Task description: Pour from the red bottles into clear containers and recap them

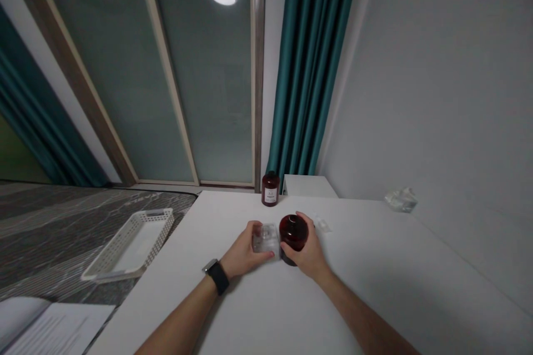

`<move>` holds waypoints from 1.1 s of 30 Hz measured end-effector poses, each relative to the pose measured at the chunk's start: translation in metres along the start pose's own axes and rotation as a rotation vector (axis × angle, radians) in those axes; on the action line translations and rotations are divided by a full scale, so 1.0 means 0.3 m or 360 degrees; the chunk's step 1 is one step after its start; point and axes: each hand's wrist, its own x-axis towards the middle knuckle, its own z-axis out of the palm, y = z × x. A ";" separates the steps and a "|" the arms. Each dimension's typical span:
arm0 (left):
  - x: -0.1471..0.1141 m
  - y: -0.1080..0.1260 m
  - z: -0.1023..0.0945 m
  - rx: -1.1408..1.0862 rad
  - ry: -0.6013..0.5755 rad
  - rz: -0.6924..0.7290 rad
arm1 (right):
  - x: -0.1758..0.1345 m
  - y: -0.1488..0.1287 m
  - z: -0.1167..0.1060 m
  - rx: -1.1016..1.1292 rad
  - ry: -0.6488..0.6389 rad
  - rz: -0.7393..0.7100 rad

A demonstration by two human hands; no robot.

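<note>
My left hand, with a dark watch on its wrist, is closed around the side of a small clear box-shaped container. Whether it is glass or plastic I cannot tell. Close beside it, a round reddish-brown bottle stands upright on the white table, its dark top facing me. My right hand wraps around this bottle from the right, fingers behind and thumb in front. Farther back stands a second reddish-brown bottle with a white label and dark cap, touched by neither hand.
Crumpled clear plastic lies just right of the held bottle. Another crumpled clear bag sits at the table's far right by the wall. Left of the white table are a white perforated basket and an open book.
</note>
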 end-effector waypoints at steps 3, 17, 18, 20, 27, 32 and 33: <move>0.001 0.007 -0.008 -0.0056 0.0031 0.0041 | -0.006 -0.001 -0.022 0.0006 -0.0062 0.0015; -0.015 0.032 -0.003 -0.0172 -0.0058 0.0090 | -0.018 -0.029 -0.012 0.0082 -0.0020 -0.0027; -0.016 0.033 -0.004 -0.0159 -0.0056 0.0094 | -0.017 -0.030 -0.011 0.0076 -0.0013 -0.0029; -0.016 0.034 -0.007 -0.0152 -0.0063 0.0097 | -0.017 -0.030 -0.008 0.0073 -0.0019 -0.0021; -0.013 0.028 -0.003 -0.0184 -0.0064 0.0064 | -0.015 -0.030 -0.014 0.0007 -0.0062 0.0013; -0.011 0.028 -0.007 -0.0051 0.0097 0.0032 | -0.011 -0.038 -0.033 -0.0082 -0.0095 -0.0052; -0.011 0.028 -0.009 0.0000 0.0136 0.0045 | -0.010 -0.039 -0.038 -0.0105 -0.0115 -0.0065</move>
